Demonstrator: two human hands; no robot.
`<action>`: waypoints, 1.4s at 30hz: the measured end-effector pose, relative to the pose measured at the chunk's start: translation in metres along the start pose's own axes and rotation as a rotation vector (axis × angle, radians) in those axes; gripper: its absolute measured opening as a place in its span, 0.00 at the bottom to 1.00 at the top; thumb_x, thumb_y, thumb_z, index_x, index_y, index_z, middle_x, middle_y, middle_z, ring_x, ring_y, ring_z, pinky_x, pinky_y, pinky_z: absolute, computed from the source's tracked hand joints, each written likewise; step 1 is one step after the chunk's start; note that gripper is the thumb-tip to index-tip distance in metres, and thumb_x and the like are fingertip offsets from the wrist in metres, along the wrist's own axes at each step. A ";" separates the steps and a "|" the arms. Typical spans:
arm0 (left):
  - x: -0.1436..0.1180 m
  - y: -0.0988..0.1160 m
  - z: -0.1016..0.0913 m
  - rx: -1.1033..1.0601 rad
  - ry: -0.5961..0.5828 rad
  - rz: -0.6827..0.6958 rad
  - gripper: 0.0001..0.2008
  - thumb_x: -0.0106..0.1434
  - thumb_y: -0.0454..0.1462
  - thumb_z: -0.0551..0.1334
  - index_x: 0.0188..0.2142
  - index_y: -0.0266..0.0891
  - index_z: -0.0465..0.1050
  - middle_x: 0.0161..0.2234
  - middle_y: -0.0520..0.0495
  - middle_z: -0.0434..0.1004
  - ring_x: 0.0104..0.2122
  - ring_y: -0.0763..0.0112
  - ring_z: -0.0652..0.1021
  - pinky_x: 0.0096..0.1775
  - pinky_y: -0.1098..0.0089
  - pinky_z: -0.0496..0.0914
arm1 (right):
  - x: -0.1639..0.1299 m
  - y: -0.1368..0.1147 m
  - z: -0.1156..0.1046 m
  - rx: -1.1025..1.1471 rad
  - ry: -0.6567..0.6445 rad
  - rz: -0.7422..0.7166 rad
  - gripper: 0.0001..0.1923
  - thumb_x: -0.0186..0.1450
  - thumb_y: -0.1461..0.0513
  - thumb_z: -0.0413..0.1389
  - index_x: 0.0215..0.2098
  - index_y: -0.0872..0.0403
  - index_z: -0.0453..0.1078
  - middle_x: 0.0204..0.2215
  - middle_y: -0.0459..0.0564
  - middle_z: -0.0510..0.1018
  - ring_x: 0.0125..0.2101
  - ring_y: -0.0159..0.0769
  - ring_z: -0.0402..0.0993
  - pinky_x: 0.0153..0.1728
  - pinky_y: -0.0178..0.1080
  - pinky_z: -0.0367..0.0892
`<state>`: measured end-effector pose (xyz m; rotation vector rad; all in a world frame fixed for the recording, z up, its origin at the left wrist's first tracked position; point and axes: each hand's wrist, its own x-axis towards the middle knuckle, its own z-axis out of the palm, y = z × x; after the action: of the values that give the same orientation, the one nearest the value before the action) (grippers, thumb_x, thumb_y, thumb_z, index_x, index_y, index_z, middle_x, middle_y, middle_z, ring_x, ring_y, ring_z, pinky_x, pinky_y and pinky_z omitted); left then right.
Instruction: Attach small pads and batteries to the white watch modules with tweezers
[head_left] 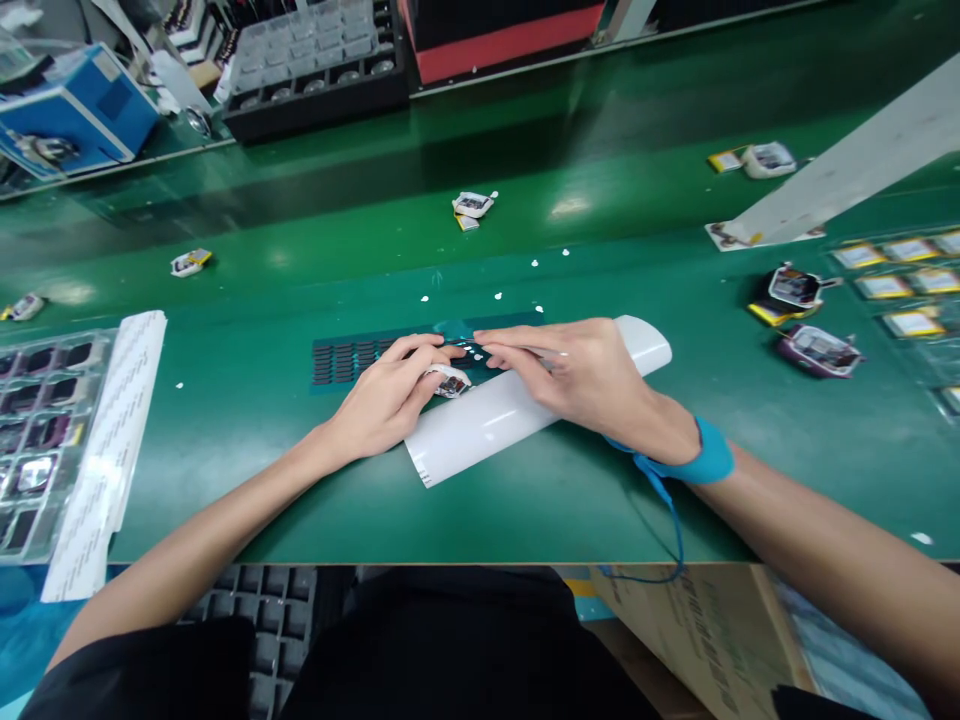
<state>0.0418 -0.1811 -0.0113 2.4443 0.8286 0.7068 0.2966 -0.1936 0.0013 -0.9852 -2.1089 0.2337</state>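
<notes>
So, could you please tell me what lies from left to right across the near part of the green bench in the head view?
Clear compartment tray → white paper strip → left hand → right hand → blue wrist strap → purple-edged part.

One head-worn camera is looking forward and down, from close above, onto the green table (300, 480) and both forearms.

bare bench (525, 500) near, trays (45, 440) flanking
</notes>
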 end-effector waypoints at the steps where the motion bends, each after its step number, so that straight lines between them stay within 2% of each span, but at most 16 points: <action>1: 0.000 0.000 0.000 -0.001 -0.002 -0.002 0.13 0.80 0.37 0.50 0.51 0.39 0.72 0.60 0.41 0.79 0.66 0.58 0.72 0.65 0.55 0.71 | -0.002 0.001 0.002 -0.071 0.015 -0.090 0.10 0.75 0.65 0.58 0.49 0.52 0.81 0.43 0.48 0.87 0.38 0.38 0.87 0.40 0.38 0.84; 5: 0.002 -0.003 0.002 -0.004 -0.003 -0.012 0.14 0.80 0.38 0.50 0.52 0.39 0.73 0.60 0.39 0.79 0.66 0.57 0.72 0.65 0.53 0.70 | -0.005 0.003 0.005 -0.262 0.027 -0.312 0.12 0.75 0.71 0.55 0.52 0.56 0.77 0.49 0.51 0.86 0.41 0.37 0.87 0.42 0.37 0.84; 9: 0.001 -0.001 0.002 0.009 0.028 0.014 0.13 0.79 0.36 0.51 0.50 0.39 0.75 0.59 0.40 0.80 0.65 0.56 0.73 0.64 0.52 0.71 | 0.001 0.003 -0.003 -0.346 0.114 -0.357 0.15 0.74 0.71 0.57 0.57 0.54 0.75 0.51 0.52 0.85 0.41 0.36 0.87 0.43 0.36 0.83; 12: -0.007 0.016 -0.004 -0.045 0.110 0.208 0.11 0.76 0.33 0.55 0.49 0.41 0.77 0.55 0.41 0.83 0.60 0.56 0.78 0.60 0.52 0.72 | 0.006 0.000 -0.010 -0.374 0.179 -0.368 0.19 0.73 0.70 0.60 0.60 0.52 0.73 0.50 0.50 0.85 0.38 0.36 0.87 0.39 0.36 0.82; 14: -0.012 0.031 -0.011 -0.199 0.219 0.294 0.08 0.76 0.35 0.58 0.48 0.43 0.77 0.50 0.42 0.86 0.53 0.58 0.82 0.56 0.55 0.74 | 0.007 -0.003 -0.012 -0.404 0.189 -0.402 0.20 0.73 0.70 0.60 0.61 0.52 0.72 0.52 0.51 0.84 0.35 0.35 0.86 0.35 0.36 0.81; 16: -0.013 0.040 -0.019 -0.420 0.431 0.166 0.07 0.77 0.39 0.59 0.46 0.44 0.77 0.46 0.43 0.87 0.46 0.62 0.84 0.49 0.60 0.76 | 0.005 -0.008 -0.011 -0.429 0.194 -0.432 0.21 0.72 0.70 0.61 0.62 0.53 0.72 0.53 0.52 0.84 0.34 0.35 0.86 0.33 0.36 0.80; 18: -0.011 0.040 -0.024 -0.670 0.613 -0.102 0.06 0.75 0.40 0.62 0.45 0.42 0.77 0.43 0.43 0.87 0.38 0.67 0.83 0.40 0.67 0.75 | 0.004 -0.013 -0.010 -0.428 0.183 -0.444 0.22 0.71 0.70 0.62 0.63 0.53 0.72 0.54 0.52 0.83 0.37 0.36 0.86 0.35 0.37 0.81; 19: -0.008 0.037 -0.026 -0.801 0.645 -0.242 0.06 0.74 0.40 0.64 0.45 0.40 0.77 0.42 0.43 0.87 0.34 0.70 0.81 0.36 0.70 0.74 | 0.003 -0.015 -0.010 -0.419 0.178 -0.448 0.23 0.71 0.70 0.62 0.63 0.52 0.71 0.54 0.52 0.83 0.38 0.36 0.86 0.35 0.37 0.81; 21: -0.004 0.029 -0.027 -1.038 0.580 -0.484 0.06 0.68 0.37 0.68 0.42 0.37 0.77 0.40 0.41 0.87 0.29 0.73 0.78 0.31 0.73 0.71 | 0.001 -0.021 -0.012 -0.395 0.160 -0.450 0.24 0.72 0.70 0.62 0.64 0.51 0.71 0.55 0.51 0.83 0.40 0.37 0.86 0.36 0.37 0.82; 23: -0.002 0.024 -0.026 -1.172 0.480 -0.643 0.05 0.65 0.35 0.69 0.39 0.35 0.78 0.38 0.40 0.86 0.27 0.73 0.77 0.29 0.74 0.71 | -0.001 -0.029 -0.015 -0.386 0.123 -0.456 0.22 0.73 0.70 0.61 0.63 0.51 0.71 0.55 0.52 0.82 0.41 0.36 0.86 0.38 0.37 0.82; 25: -0.003 0.025 -0.022 -1.148 0.472 -0.683 0.06 0.64 0.36 0.70 0.37 0.34 0.80 0.34 0.43 0.84 0.25 0.76 0.74 0.26 0.76 0.68 | -0.002 -0.037 -0.020 -0.378 0.067 -0.482 0.19 0.74 0.71 0.59 0.61 0.57 0.72 0.55 0.56 0.81 0.42 0.38 0.86 0.39 0.39 0.83; 28: -0.006 0.034 -0.017 -0.970 0.574 -0.624 0.09 0.59 0.38 0.76 0.32 0.34 0.82 0.26 0.51 0.76 0.21 0.81 0.69 0.21 0.80 0.64 | -0.003 -0.047 -0.025 -0.356 -0.011 -0.528 0.14 0.74 0.69 0.59 0.58 0.60 0.74 0.55 0.59 0.81 0.44 0.39 0.86 0.41 0.40 0.83; 30: -0.008 0.041 -0.016 -0.948 0.625 -0.611 0.11 0.56 0.38 0.78 0.31 0.35 0.81 0.25 0.53 0.76 0.20 0.82 0.72 0.23 0.80 0.69 | -0.004 -0.050 -0.024 -0.359 -0.041 -0.555 0.12 0.74 0.67 0.61 0.56 0.56 0.75 0.55 0.56 0.82 0.45 0.38 0.86 0.44 0.39 0.84; 34: -0.009 0.047 -0.015 -1.072 0.645 -0.671 0.16 0.54 0.39 0.79 0.28 0.38 0.72 0.28 0.52 0.81 0.27 0.71 0.84 0.33 0.73 0.81 | -0.006 -0.052 -0.018 -0.356 -0.055 -0.607 0.11 0.75 0.66 0.61 0.55 0.55 0.76 0.54 0.54 0.83 0.47 0.37 0.86 0.48 0.40 0.85; 37: -0.010 0.048 -0.014 -1.110 0.626 -0.694 0.18 0.55 0.38 0.78 0.26 0.39 0.67 0.28 0.53 0.81 0.28 0.69 0.86 0.34 0.72 0.83 | -0.007 -0.051 -0.014 -0.333 -0.059 -0.624 0.12 0.74 0.66 0.61 0.55 0.56 0.77 0.55 0.55 0.82 0.47 0.39 0.85 0.47 0.39 0.85; 42: -0.010 0.050 -0.012 -1.119 0.616 -0.719 0.16 0.56 0.36 0.76 0.25 0.38 0.69 0.28 0.54 0.81 0.27 0.72 0.84 0.34 0.73 0.83 | -0.009 -0.049 -0.008 -0.351 -0.042 -0.651 0.11 0.73 0.66 0.61 0.54 0.58 0.77 0.55 0.57 0.82 0.46 0.39 0.85 0.45 0.39 0.84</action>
<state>0.0489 -0.2207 0.0229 0.8529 1.0305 1.1910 0.2782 -0.2350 0.0241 -0.4294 -2.4322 -0.4566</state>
